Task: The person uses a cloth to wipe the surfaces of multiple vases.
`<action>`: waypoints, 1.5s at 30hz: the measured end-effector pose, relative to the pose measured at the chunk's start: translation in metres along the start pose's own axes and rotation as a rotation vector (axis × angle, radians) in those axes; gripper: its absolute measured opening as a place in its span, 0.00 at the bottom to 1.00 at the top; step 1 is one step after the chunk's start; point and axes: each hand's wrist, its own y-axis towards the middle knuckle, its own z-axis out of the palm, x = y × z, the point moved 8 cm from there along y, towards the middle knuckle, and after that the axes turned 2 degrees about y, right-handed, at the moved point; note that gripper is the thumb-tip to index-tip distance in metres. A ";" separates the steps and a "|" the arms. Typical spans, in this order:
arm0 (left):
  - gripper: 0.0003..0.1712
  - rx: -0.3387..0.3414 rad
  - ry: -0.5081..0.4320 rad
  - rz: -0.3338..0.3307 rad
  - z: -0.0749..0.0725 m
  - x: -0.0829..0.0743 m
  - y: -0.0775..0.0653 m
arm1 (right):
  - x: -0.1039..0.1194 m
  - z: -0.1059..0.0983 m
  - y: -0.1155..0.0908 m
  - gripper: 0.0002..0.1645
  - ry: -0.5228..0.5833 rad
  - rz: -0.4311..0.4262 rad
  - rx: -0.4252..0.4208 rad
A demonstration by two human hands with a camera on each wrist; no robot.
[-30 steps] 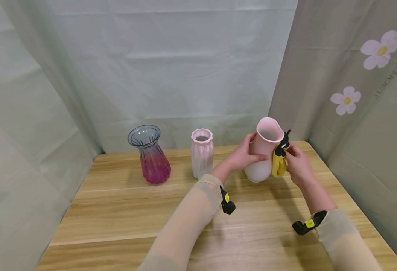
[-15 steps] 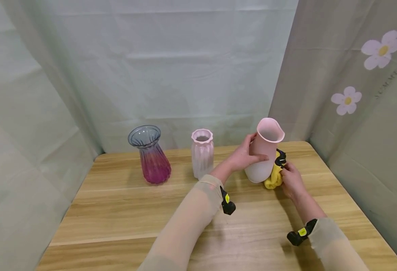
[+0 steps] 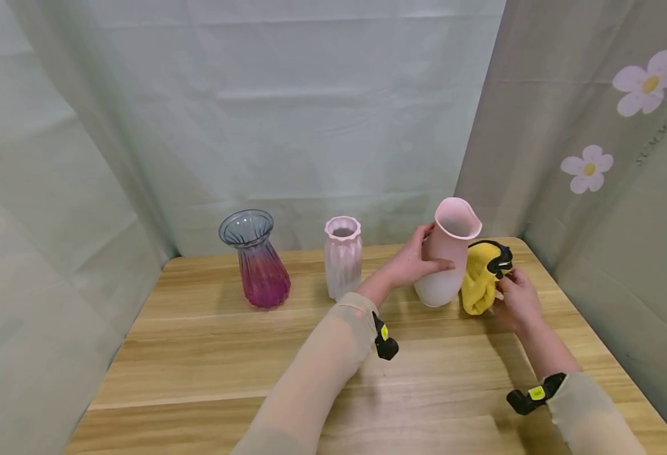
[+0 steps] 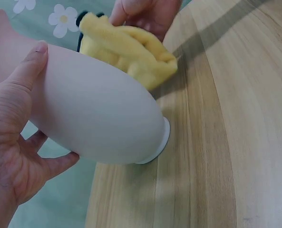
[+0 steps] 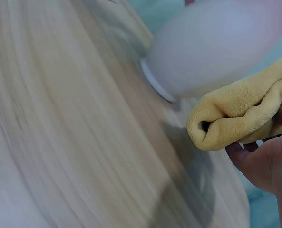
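Observation:
A pink-to-white vase (image 3: 444, 265) with a wavy rim stands at the back right of the table, slightly tilted in the head view. My left hand (image 3: 415, 262) grips its upper body from the left, thumb across the front and fingers behind, as the left wrist view shows. In my right hand (image 3: 518, 300) is a folded yellow cloth (image 5: 240, 109) with black edging, pinched between thumb and fingers. It lies close to the vase's right side; a narrow gap separates them in the right wrist view. Some right fingertips are hidden by the cloth.
A ribbed white-pink vase (image 3: 343, 262) stands left of my left hand. Farther left is a glass vase (image 3: 262, 272), blue-grey above and magenta below. All stand along the back of the wooden table (image 3: 242, 379), with curtains (image 3: 333, 126) behind and at both sides.
The right hand with the yellow cloth first went down along the vase's right side, then moved right and slightly up. My left hand keeps its grip on the vase, which stays in place.

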 end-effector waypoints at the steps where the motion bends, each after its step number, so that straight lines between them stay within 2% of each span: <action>1: 0.57 0.001 0.004 0.001 0.000 -0.001 0.000 | 0.005 -0.003 -0.002 0.12 0.006 -0.008 0.000; 6: 0.58 -0.001 0.047 -0.008 0.000 -0.001 -0.001 | 0.018 -0.015 -0.007 0.13 0.017 -0.005 0.002; 8: 0.58 -0.025 0.082 -0.007 -0.001 -0.003 -0.002 | 0.020 -0.018 -0.008 0.13 0.026 -0.008 0.000; 11: 0.61 -0.109 0.157 -0.039 0.000 -0.005 -0.004 | 0.021 -0.019 -0.008 0.13 0.030 -0.025 0.007; 15: 0.66 -0.277 0.254 -0.125 0.004 -0.012 -0.011 | 0.024 -0.019 -0.009 0.11 0.014 -0.041 0.010; 19: 0.64 -0.405 0.334 -0.185 0.008 -0.018 -0.016 | 0.025 -0.016 -0.009 0.11 0.019 -0.052 0.024; 22: 0.61 -0.462 0.377 -0.203 0.010 -0.020 -0.018 | 0.025 -0.014 -0.010 0.12 0.029 -0.052 0.034; 25: 0.59 -0.477 0.387 -0.203 0.009 -0.020 -0.018 | 0.024 -0.014 -0.010 0.11 0.015 -0.045 0.029; 29: 0.58 -0.431 0.364 -0.186 0.007 -0.017 -0.017 | 0.022 -0.016 -0.011 0.10 -0.011 -0.036 0.009; 32: 0.57 -0.356 0.323 -0.129 0.004 -0.015 -0.013 | 0.022 -0.016 -0.011 0.11 -0.022 -0.036 0.003; 37: 0.50 -0.168 0.163 0.075 -0.002 -0.015 -0.001 | 0.025 -0.013 -0.012 0.11 -0.027 -0.047 0.005; 39: 0.48 -0.095 0.088 0.133 -0.005 -0.015 0.001 | 0.025 -0.011 -0.012 0.11 -0.035 -0.052 0.007; 42: 0.48 -0.017 0.016 0.156 -0.007 -0.016 0.002 | 0.027 -0.007 -0.011 0.11 -0.080 -0.062 -0.001; 45: 0.48 0.017 -0.008 0.155 -0.008 -0.019 -0.001 | 0.031 -0.003 -0.010 0.10 -0.138 -0.081 -0.019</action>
